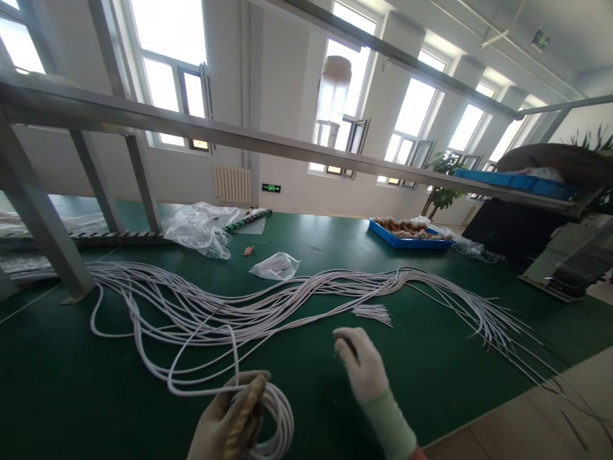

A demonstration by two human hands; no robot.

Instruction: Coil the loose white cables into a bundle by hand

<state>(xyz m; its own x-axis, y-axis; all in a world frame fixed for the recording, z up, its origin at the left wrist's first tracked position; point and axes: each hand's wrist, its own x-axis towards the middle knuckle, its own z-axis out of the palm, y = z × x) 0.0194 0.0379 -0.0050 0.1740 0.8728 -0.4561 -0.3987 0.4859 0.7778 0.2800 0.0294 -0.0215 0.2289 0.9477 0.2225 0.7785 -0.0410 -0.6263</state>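
Observation:
My left hand (232, 418), in a pale work glove, grips a coil of white cable (280, 415) near the bottom of the head view. From this coil a loop rises and runs back to the long bundle of white cables (287, 306) lying across the green table. To the right, apart from the coil, my right hand (361, 364) hovers over the table in a white glove. Its fingers are half curled with a gap to the thumb, and I see nothing held in them. Beyond it lies a small bunch of short white cable pieces (373, 313).
Metal shelf posts (43, 191) stand at the left, and a shelf beam (239, 137) crosses overhead. Further back are clear plastic bags (201, 227), a small bag (275, 265) and a blue tray (407, 241) of brown parts. Cable ends (507, 332) overhang the right edge.

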